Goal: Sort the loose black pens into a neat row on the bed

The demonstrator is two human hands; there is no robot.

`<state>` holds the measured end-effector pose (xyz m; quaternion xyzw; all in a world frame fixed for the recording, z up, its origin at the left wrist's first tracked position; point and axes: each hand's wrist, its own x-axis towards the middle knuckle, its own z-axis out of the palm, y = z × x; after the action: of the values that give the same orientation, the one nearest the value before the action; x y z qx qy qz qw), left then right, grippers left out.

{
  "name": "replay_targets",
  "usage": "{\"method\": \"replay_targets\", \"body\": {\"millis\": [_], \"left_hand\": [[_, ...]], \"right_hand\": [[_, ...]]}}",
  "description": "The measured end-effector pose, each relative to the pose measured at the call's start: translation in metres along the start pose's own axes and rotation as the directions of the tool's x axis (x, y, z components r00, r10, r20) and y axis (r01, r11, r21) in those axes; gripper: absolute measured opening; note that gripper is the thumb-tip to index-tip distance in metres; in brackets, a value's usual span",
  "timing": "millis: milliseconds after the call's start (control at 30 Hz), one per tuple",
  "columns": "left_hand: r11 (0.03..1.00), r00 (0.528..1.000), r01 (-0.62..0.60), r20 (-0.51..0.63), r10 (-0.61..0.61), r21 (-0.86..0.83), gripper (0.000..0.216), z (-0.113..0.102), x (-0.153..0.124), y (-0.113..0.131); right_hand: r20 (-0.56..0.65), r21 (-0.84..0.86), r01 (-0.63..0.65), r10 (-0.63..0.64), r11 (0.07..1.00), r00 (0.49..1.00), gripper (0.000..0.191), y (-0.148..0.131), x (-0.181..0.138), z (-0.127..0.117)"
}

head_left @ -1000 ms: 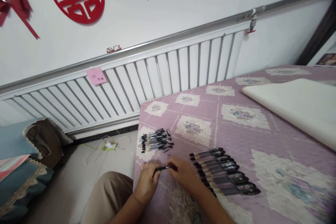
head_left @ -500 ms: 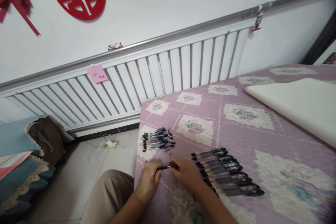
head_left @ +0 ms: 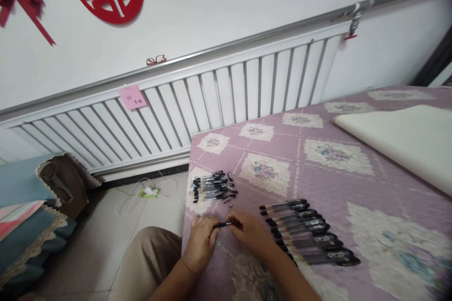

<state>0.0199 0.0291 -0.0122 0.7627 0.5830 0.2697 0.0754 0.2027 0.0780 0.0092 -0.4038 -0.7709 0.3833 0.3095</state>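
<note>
A dark pen (head_left: 222, 224) with a silvery tip spans the gap between my two hands, low over the near table edge. My left hand (head_left: 202, 240) is closed around its left end. The fingers of my right hand (head_left: 245, 230) pinch at the tip end; whatever small part they hold there is hidden. Just beyond lies a pile of pen parts (head_left: 212, 187), dark and clear barrels with small silvery tips beside them. To the right of my right hand, several capped black pens (head_left: 310, 230) lie side by side in a slanting row.
A purple floral cloth (head_left: 254, 197) covers the table. A cream folded sheet (head_left: 399, 136) lies at the right. Behind the table runs a white radiator (head_left: 243, 89) with a pink note (head_left: 132, 97). Cables and a green-white power strip (head_left: 151, 191) are on the floor.
The view has shifted slightly. Both hands stay in nearly the same place with the pen between them; the pile and the row look unchanged.
</note>
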Motion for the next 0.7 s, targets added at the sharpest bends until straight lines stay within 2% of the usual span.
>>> {"method": "replay_targets", "body": {"millis": [333, 700], "left_hand": [[0.999, 0.999, 0.03, 0.013, -0.03, -0.017, 0.019, 0.001, 0.0004, -0.0004], [0.999, 0.999, 0.035, 0.029, -0.035, 0.006, 0.019, 0.0009, 0.0004, 0.0013]], "right_hand": [[0.045, -0.047, -0.004, 0.006, 0.999, 0.999, 0.011, 0.0011, -0.0004, 0.0012], [0.092, -0.338, 0.001, 0.032, 0.941, 0.995, 0.022, -0.0046, -0.0028, 0.0016]]}}
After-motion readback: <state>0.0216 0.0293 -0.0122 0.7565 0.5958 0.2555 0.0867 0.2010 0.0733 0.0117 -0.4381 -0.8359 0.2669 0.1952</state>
